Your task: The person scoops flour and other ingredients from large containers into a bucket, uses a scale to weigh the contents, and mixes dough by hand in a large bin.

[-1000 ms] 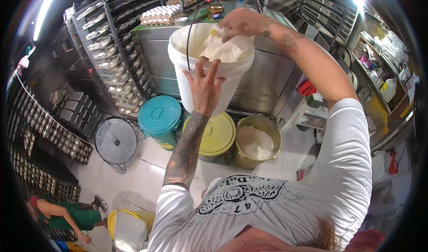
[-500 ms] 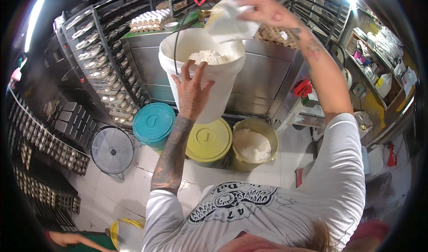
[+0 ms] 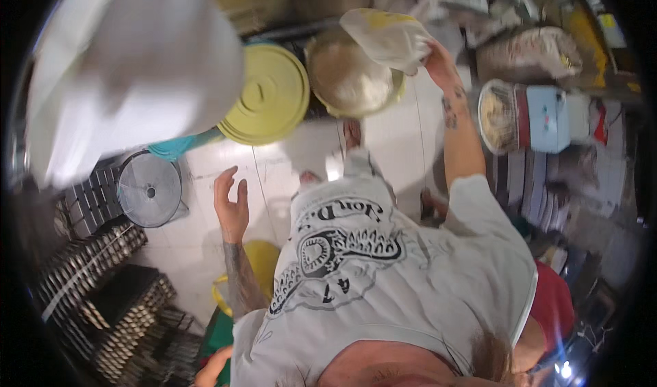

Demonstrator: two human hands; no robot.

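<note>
My right hand (image 3: 441,65) grips a white, scoop-like container with a yellow patch (image 3: 387,34), perhaps a cut-down jug. It is held over the rim of an uncovered yellowish bin (image 3: 395,101) with pale flour (image 3: 352,79) inside. My left hand (image 3: 231,205) hangs over the floor, empty, its fingers loosely curled and apart. A large white bucket (image 3: 144,79), smeared by motion, fills the upper left; its contents do not show in this view.
A yellow-lidded bin (image 3: 268,93) stands left of the flour bin, partly behind the bucket. A round grey fan-like thing (image 3: 150,190) is on the floor at left, near stacked trays (image 3: 96,260). At right sits a light-blue appliance (image 3: 547,119). Another person's arm (image 3: 215,366) shows at lower left.
My right hand has brought the white container down from the white bucket to the flour bin. My left hand has let go of the bucket's side. The whole view has tilted downward.
</note>
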